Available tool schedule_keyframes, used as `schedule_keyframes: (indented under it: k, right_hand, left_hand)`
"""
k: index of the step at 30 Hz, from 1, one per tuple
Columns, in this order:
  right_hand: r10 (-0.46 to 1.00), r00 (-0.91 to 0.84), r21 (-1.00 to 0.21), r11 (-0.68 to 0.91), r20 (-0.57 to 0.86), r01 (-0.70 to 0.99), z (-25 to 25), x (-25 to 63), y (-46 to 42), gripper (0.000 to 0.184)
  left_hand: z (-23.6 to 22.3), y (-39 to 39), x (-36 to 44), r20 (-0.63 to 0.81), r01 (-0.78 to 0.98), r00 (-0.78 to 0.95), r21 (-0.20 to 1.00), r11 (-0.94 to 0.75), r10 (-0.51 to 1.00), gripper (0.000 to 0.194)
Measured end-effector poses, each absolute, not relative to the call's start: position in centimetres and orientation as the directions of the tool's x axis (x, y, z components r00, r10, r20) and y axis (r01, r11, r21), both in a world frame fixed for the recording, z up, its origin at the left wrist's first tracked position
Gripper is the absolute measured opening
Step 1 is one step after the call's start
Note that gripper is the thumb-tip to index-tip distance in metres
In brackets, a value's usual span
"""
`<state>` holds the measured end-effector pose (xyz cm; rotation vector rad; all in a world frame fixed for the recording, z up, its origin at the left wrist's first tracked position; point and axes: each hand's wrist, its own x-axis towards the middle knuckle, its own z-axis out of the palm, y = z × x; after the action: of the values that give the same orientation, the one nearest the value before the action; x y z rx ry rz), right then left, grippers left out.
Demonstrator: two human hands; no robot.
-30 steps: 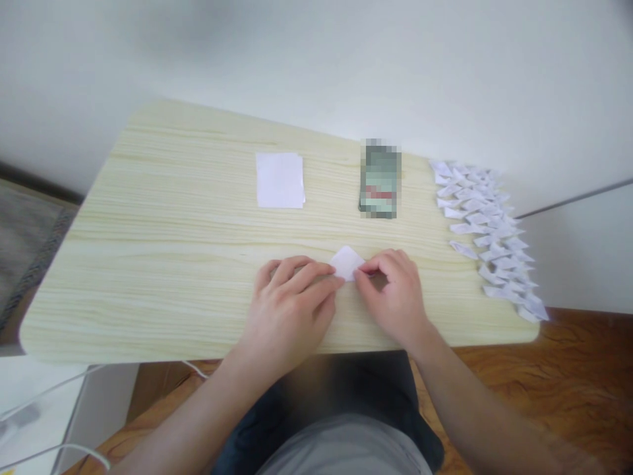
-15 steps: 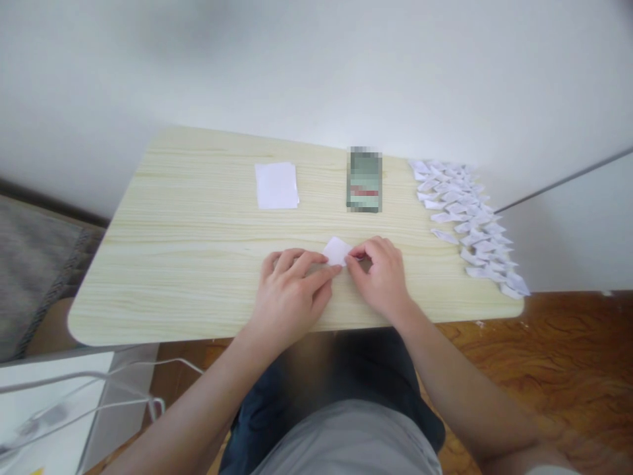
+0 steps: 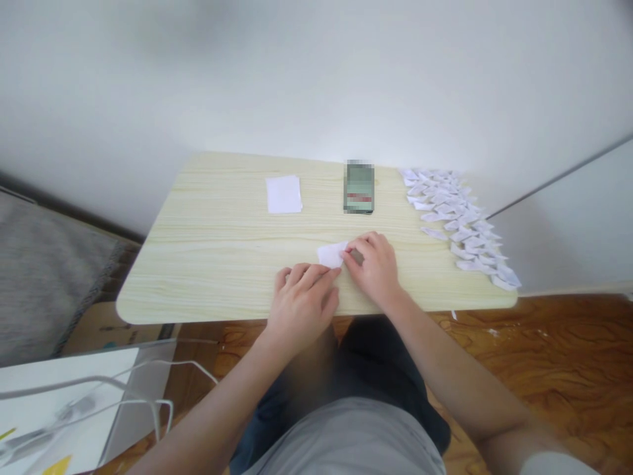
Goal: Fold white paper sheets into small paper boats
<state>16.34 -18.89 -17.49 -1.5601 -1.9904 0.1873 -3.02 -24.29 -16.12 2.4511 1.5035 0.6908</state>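
A small folded piece of white paper (image 3: pixel 330 254) lies on the table near its front edge, between my two hands. My right hand (image 3: pixel 373 267) pinches the paper's right end between thumb and fingertips. From the lower left, my left hand (image 3: pixel 304 300) reaches over the table with its fingers apart, the fingertips resting on the paper's lower edge and the thumb off to the side. Farther back is a stack of square white paper sheets (image 3: pixel 283 194). Along the right side of the table, several folded white paper pieces (image 3: pixel 459 221) sit in overlapping rows.
A phone-like device with a blurred screen (image 3: pixel 359 188) lies behind my hands on the pale wooden table (image 3: pixel 198 244). The wall (image 3: pixel 297 86) borders the table's far edge. White cables (image 3: pixel 143 389) loop over a white surface at lower left.
The paper was a diamond shape and now shows as a narrower, slanted strip. My left hand has shifted slightly right and down. The camera view has also moved.
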Motion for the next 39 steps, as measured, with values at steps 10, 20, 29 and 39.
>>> schedule_keyframes:
  k: [10,20,29,39]
  right_hand:
    - [0.927,-0.15,-0.436,0.299,0.345,0.849,-17.2,16.6,-20.1,0.022]
    - [0.925,-0.173,-0.478,0.327,0.338,0.815,-17.3,16.9,-20.3,0.015]
    - [0.921,-0.205,-0.476,0.352,0.332,0.806,-17.2,17.0,-20.4,0.013]
    - [0.909,-0.248,-0.477,0.391,0.336,0.787,-17.5,17.1,-20.3,0.01]
  left_hand:
    - [-16.3,-24.0,-2.8,0.315,0.786,0.319,0.44,-0.435,0.894,0.03]
    - [-16.5,-21.2,-4.5,0.342,0.748,0.392,0.422,-0.512,0.854,0.031]
    - [-16.2,-20.0,-5.3,0.375,0.697,0.454,0.416,-0.584,0.809,0.023]
    - [-16.5,-19.5,-5.2,0.356,0.689,0.461,0.434,-0.581,0.813,0.019]
